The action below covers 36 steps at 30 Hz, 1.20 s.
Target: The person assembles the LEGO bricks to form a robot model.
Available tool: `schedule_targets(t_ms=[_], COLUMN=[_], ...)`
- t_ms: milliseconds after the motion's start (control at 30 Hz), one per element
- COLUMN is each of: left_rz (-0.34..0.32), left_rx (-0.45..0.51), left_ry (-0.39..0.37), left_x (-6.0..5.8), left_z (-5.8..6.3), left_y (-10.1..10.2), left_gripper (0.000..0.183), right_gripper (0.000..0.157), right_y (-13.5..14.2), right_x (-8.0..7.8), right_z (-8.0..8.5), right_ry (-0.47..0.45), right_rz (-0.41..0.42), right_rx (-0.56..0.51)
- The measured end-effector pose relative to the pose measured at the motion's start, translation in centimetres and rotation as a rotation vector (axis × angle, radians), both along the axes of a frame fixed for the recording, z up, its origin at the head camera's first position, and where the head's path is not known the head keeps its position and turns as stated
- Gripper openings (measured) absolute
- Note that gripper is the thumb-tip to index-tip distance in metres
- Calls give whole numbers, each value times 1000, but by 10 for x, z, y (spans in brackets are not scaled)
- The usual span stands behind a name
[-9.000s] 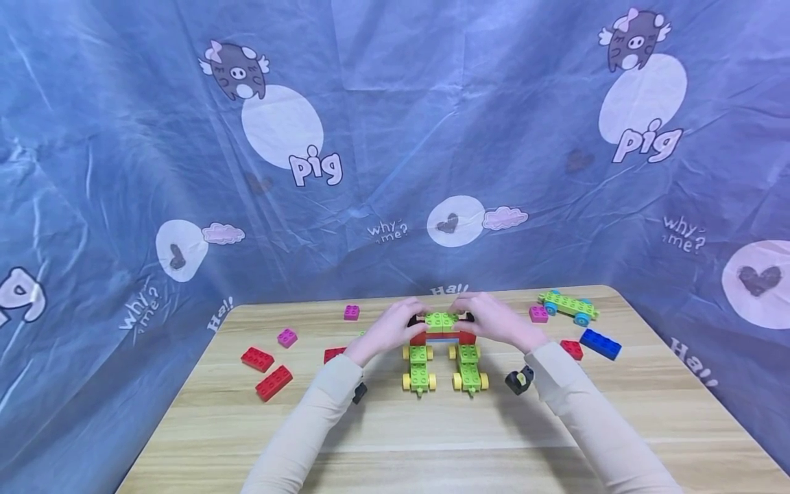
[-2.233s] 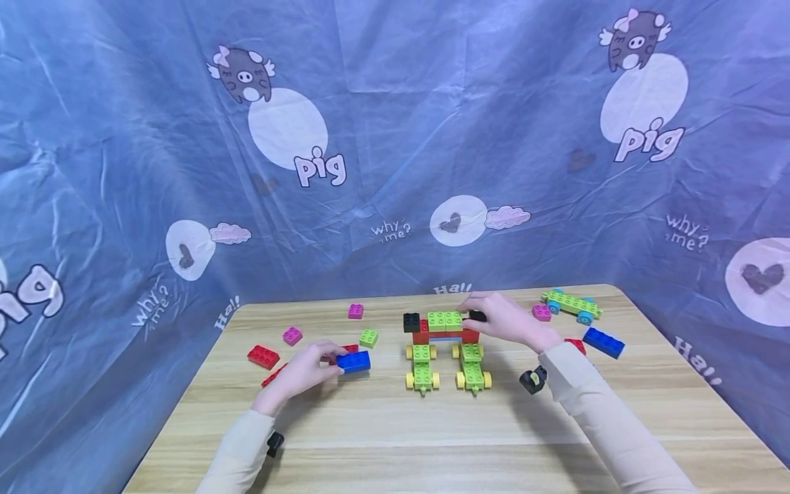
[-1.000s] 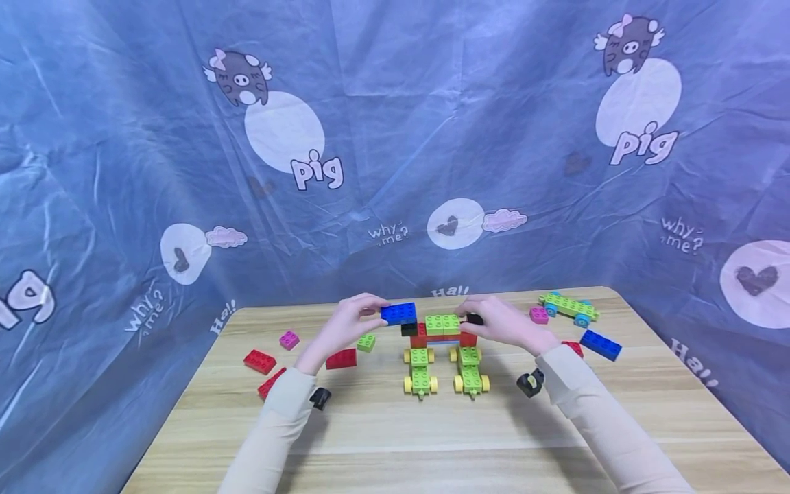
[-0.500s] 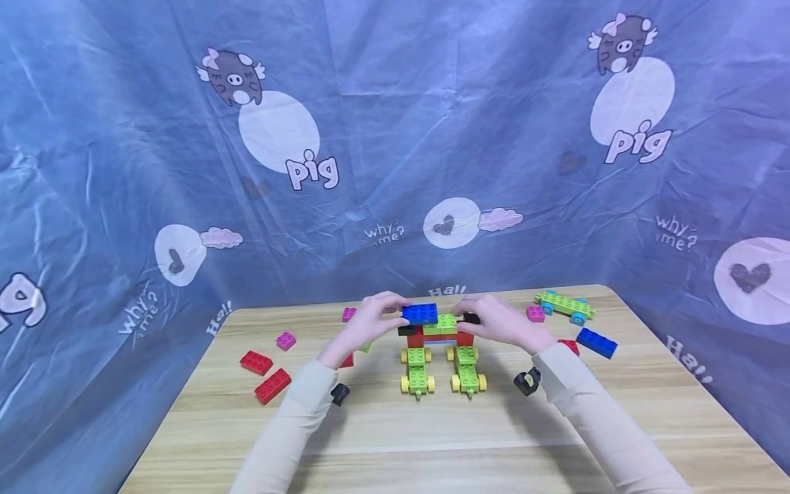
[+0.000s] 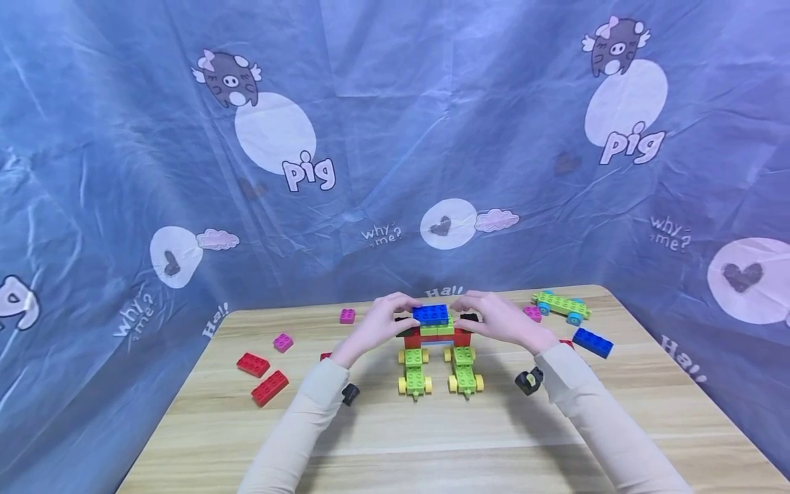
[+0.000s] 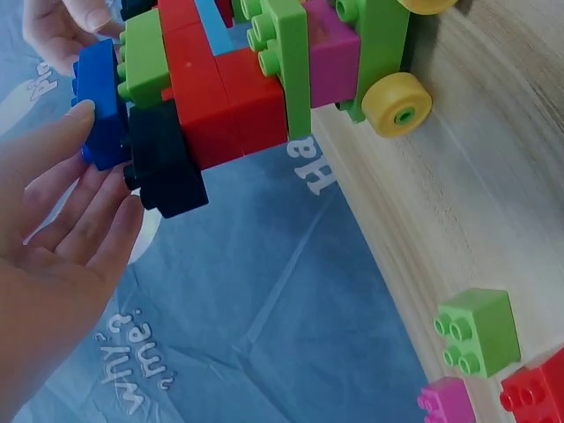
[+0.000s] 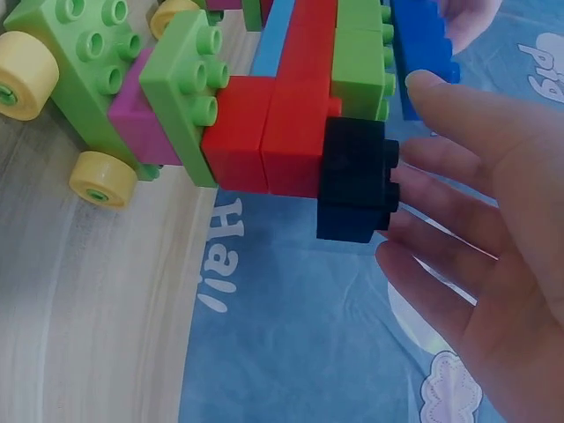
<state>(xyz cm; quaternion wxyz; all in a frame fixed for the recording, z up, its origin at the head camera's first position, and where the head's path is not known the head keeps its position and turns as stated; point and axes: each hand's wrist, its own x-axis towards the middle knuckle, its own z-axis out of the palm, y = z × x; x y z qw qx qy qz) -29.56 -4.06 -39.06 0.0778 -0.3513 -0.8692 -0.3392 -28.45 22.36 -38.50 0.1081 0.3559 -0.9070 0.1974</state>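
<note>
My left hand [image 5: 382, 321] pinches a blue toy brick [image 5: 430, 315] between thumb and fingers. The brick sits just above two lime green bricks [image 5: 437, 330], whose studs show in a narrow gap in both wrist views. Those rest on a bridge of red bricks [image 6: 229, 97] with a black brick [image 6: 167, 163] at the left end and another black brick [image 7: 354, 176] at the right. My right hand [image 5: 498, 320] is at that right end, fingers extended along the black brick's studs and thumb tip by the blue brick's end. Two green wheeled bases [image 5: 415, 376] with yellow wheels stand below.
Red bricks [image 5: 269, 388] and a pink brick [image 5: 283, 343] lie on the table at left. A loose green brick [image 6: 480, 330] is left of the structure. At right are a blue brick [image 5: 592, 342], a pink brick [image 5: 532, 313] and a blue-wheeled green base [image 5: 561, 305].
My left hand has picked up the blue brick from the left of the table and carried it up and right, past the left black brick, over the green bricks. My right hand has stayed at the right end.
</note>
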Motion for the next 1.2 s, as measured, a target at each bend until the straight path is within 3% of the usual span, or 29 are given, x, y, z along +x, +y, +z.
schedule_targets(t_ms=[833, 1200], left_rz=[-21, 41], left_rx=[-35, -62], left_ry=[9, -25], left_x=[-1, -3], left_z=[-2, -1], left_y=[8, 5], left_gripper=[29, 29], right_gripper=[30, 30], right_y=[-5, -5], right_x=[-2, -2], right_z=[3, 3], right_ry=[17, -17], right_rz=[12, 13], right_rx=[-5, -11])
